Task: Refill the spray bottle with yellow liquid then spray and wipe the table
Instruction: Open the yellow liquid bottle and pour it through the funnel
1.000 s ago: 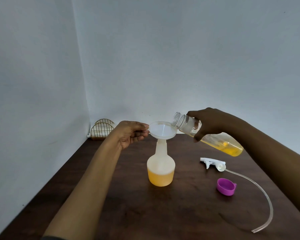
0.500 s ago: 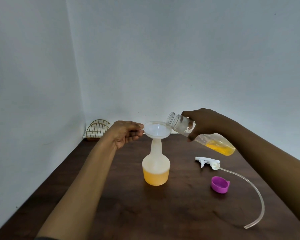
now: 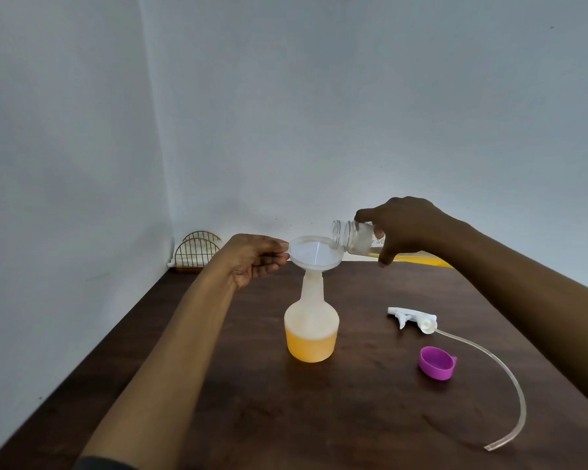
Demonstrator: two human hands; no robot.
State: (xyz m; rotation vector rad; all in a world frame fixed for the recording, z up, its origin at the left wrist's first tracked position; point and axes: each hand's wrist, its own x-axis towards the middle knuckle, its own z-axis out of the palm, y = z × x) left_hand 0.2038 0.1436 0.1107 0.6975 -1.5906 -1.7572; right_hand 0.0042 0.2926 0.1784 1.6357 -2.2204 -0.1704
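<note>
A translucent spray bottle [image 3: 311,327] stands upright mid-table, yellow liquid filling its lower third. A white funnel [image 3: 314,253] sits in its neck. My left hand [image 3: 252,259] pinches the funnel's left rim. My right hand [image 3: 404,228] grips a clear refill bottle [image 3: 353,240], held nearly level with its open mouth over the funnel's right edge; a thin layer of yellow liquid lies along its lower side. The white trigger sprayer head [image 3: 413,318] lies on the table to the right, its clear tube [image 3: 510,378] curving toward the front.
A purple cap [image 3: 437,362] lies on its side near the sprayer head. A gold wire rack [image 3: 194,254] stands in the back left corner against the wall. The dark wooden table [image 3: 319,418] meets walls at the left and back.
My right hand raised the refill bottle's base from a downward slant to nearly level, so the liquid spread along its side. The left hand kept holding the funnel.
</note>
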